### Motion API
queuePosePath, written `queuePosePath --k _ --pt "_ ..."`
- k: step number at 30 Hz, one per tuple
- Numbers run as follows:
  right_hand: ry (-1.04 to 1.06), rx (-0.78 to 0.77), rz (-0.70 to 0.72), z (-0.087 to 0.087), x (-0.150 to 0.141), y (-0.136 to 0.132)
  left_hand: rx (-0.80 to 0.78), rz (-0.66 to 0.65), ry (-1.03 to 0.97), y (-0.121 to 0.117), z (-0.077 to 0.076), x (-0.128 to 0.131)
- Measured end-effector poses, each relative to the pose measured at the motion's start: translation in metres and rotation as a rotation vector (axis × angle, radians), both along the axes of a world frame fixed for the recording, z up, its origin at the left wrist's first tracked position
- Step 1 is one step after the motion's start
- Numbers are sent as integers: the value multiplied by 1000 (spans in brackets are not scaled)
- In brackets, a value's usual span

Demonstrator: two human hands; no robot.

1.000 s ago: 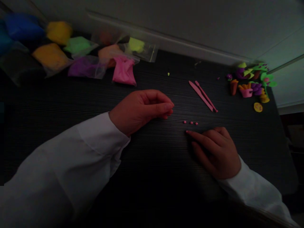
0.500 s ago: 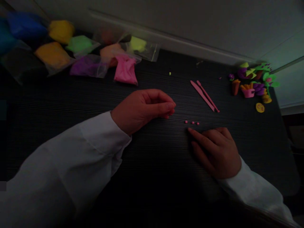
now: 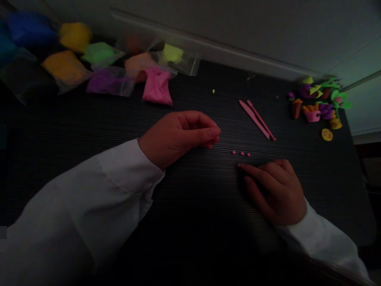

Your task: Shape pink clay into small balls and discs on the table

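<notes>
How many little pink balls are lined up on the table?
3: the left ball, the middle ball and the right ball, in a row just beyond the right hand. Another may be hidden under its index fingertip.

v. dim, murky pic; bags blurry

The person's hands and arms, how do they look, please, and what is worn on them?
Both the left hand and the right hand are bare: I see no gloves, rings or watch. The left sleeve and right sleeve are long, plain and whitish, greyed by dim light. The left one is loose and creased, with a seamed cuff.
</notes>
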State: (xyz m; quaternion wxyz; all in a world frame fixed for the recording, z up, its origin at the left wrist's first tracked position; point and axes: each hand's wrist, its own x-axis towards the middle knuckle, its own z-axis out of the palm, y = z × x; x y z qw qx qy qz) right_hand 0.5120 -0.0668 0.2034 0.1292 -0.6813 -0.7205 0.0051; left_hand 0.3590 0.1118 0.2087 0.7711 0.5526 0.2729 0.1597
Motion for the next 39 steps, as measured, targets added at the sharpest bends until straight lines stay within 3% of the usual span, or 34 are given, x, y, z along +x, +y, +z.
queuePosePath --k 7,20,25,29,39 --pt "32 118 -71 -1 -1 2 -9 -13 -14 1 0 1" --pt "17 88 -110 -3 -2 11 -6 -5 -15 1 -1 1" --pt "1 170 -251 -3 11 7 -2 -5 -20 1 0 1" --pt "-26 143 -315 -6 18 7 -4 -6 -22 1 0 1" --pt "-50 97 -320 -8 17 9 -30 -4 -35 0 0 1"
